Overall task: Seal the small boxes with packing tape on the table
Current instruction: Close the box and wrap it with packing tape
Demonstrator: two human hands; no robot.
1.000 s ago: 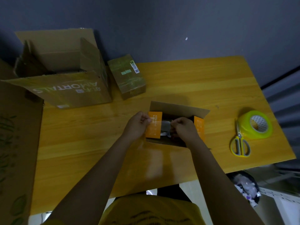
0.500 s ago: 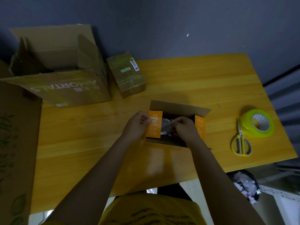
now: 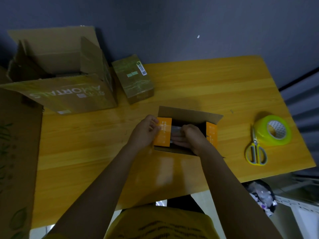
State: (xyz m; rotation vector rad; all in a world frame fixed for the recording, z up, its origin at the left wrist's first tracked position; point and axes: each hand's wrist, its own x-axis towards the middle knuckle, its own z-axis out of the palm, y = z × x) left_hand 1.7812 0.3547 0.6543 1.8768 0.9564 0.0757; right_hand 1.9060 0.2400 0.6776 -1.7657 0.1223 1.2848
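A: Where is the small open box [image 3: 188,116] now?
B: It stands in the middle of the counter [image 3: 215,83], a little toward the near edge. Its far flap stands up, and the two orange side flaps are to the left and the right.

A: What does the left hand [image 3: 144,131] do?
B: It grasps the left orange flap [image 3: 164,131]. The thumb and the curled fingers pinch the flap's left edge.

A: And the right hand [image 3: 189,138]?
B: It is over the box opening, with the fingers stretched toward the left, quite flat and released. They lie on something grey and shiny inside the box; what it is, I cannot tell. The right orange flap [image 3: 212,133] is just beside the wrist.

A: Where is the tape?
B: The roll of green packing tape [image 3: 272,132] lies near the right end of the counter, well apart from the box. The yellow scissors [image 3: 256,150] lie just at its near left side, with the blades touching the roll.

A: Other things?
B: A closed small box [image 3: 133,78] with a label lies far left of the open one. Beside it, on the left, a big open carton [image 3: 69,94] lies at the far left corner. A dark bag [image 3: 262,195] is on the floor under the right near corner.
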